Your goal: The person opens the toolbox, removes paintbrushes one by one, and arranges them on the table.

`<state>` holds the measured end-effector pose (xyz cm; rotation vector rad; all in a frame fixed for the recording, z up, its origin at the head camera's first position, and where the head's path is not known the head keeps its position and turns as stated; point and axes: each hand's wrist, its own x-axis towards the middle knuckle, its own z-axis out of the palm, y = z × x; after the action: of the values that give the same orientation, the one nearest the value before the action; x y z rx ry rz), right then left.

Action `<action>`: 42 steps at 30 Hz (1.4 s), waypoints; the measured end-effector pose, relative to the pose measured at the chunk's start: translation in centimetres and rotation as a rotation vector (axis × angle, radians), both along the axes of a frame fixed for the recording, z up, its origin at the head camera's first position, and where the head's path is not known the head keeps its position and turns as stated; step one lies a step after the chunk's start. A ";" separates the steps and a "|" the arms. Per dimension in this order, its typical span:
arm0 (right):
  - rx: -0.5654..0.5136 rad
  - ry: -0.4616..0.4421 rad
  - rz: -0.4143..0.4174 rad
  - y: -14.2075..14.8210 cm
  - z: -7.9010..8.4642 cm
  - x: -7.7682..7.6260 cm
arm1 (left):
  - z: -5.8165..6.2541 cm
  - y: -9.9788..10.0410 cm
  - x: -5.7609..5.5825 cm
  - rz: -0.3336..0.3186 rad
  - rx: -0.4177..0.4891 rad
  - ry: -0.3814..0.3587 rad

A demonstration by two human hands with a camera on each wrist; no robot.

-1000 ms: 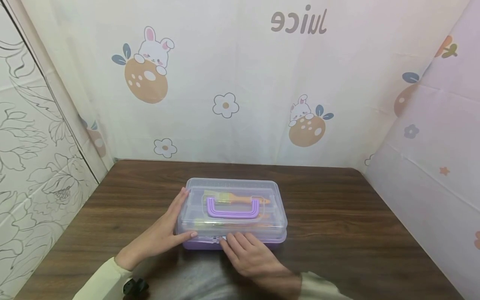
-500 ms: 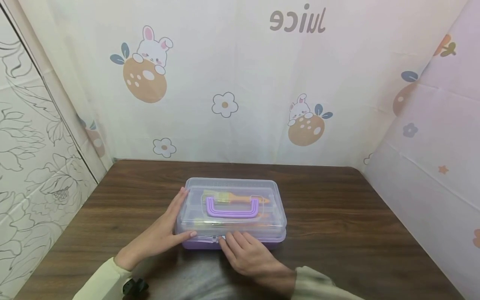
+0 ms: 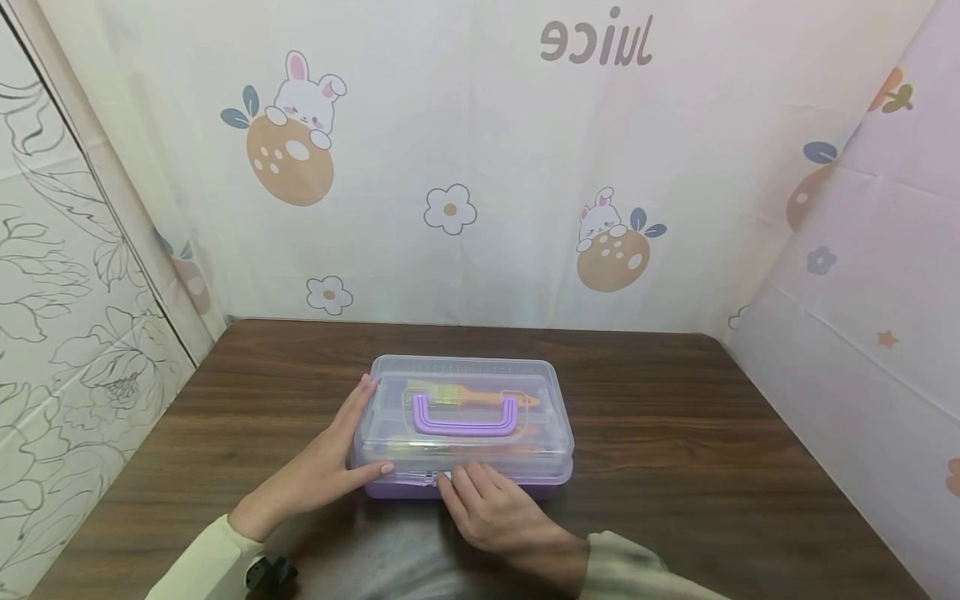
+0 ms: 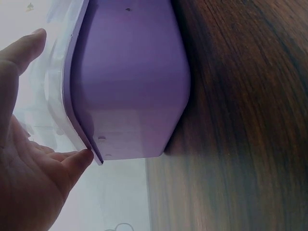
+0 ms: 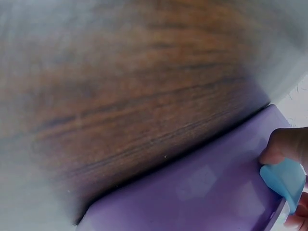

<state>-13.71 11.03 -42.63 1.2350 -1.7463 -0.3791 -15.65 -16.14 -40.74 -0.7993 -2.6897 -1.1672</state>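
purple box (image 4: 130, 79) has l fingers (image 3: 355, 408) spread apart on its l side, r fingers (image 3: 468, 492) pinching its front blue latch (image 5: 281, 179).

A dark brown desk (image 3: 675, 417) with wood grain stands before a pale wall covering (image 3: 517, 133), printed with rabbits (image 3: 309, 104), flowers (image 3: 450, 223) and the mirrored word "Juice" (image 3: 613, 46). At left, a white panel (image 3: 67, 275) carries outlined flowers. The light is soft.

A purple box (image 3: 465, 428) with its clear lid (image 3: 465, 455) on sits upright on the table (image 3: 675, 433).
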 end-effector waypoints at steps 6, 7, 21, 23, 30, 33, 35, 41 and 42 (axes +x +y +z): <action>-0.009 0.029 0.015 -0.1 0.0 -0.1 | -0.1 0.0 0.0 0.000 -0.003 0.005; -0.014 0.035 0.018 -0.1 0.0 -0.1 | -0.1 0.0 0.0 0.001 -0.003 0.006; -0.062 0.065 0.030 -0.4 -0.1 -0.2 | 0.0 0.0 0.0 0.004 -0.005 -0.005; -0.067 0.063 0.028 -0.4 0.0 -0.1 | 0.1 0.0 0.0 0.003 -0.009 -0.006; -0.115 -0.017 0.001 -0.8 1.3 0.4 | 0.1 -0.2 -0.1 0.010 -0.010 0.003; -0.138 -0.036 0.011 -0.9 1.6 0.5 | 0.1 -0.2 -0.1 0.013 -0.008 -0.001; -0.147 -0.038 0.014 -0.9 1.7 0.6 | 0.0 -0.2 -0.1 0.008 -0.004 -0.003; -0.142 -0.047 -0.006 -0.8 1.3 0.6 | 0.0 -0.1 -0.2 -0.006 0.009 -0.002; -0.141 -0.049 -0.012 -0.7 1.2 0.6 | 0.0 -0.1 -0.2 -0.007 0.009 -0.002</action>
<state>-13.11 10.29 -41.44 1.1422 -1.7904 -0.2305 -15.85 -16.28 -40.77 -0.8078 -2.6830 -1.1820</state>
